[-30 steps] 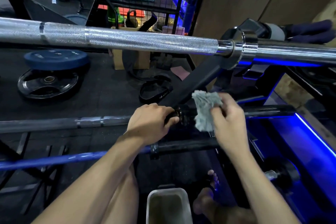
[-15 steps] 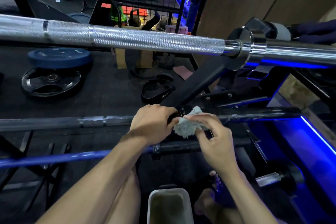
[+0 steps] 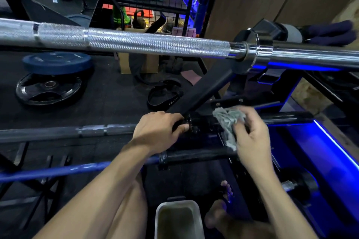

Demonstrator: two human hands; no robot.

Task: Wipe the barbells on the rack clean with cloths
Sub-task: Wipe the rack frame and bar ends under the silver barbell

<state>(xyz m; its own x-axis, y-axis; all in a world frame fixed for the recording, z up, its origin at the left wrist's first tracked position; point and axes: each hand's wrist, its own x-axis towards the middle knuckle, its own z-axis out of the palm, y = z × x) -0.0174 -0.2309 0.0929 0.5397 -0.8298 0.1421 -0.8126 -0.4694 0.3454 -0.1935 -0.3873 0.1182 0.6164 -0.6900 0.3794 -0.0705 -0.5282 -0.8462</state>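
The left hand (image 3: 157, 130) curls its fingers around the dark barbell (image 3: 108, 131) beside the collar, while the right hand (image 3: 250, 134) pinches a grey cloth (image 3: 227, 120) against its sleeve; no writing is readable nearby.

A blue weight plate (image 3: 56, 63) and black weight plate (image 3: 48, 89) lie left, a kettlebell (image 3: 139, 19) above, a white tub (image 3: 178, 219) at bottom centre

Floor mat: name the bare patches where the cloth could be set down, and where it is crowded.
Bare mat lies between the black weight plate and the lifting belt, bordered in front by the dark barbell. It is crowded near the cardboard box, and around the grey tub between the person's legs.
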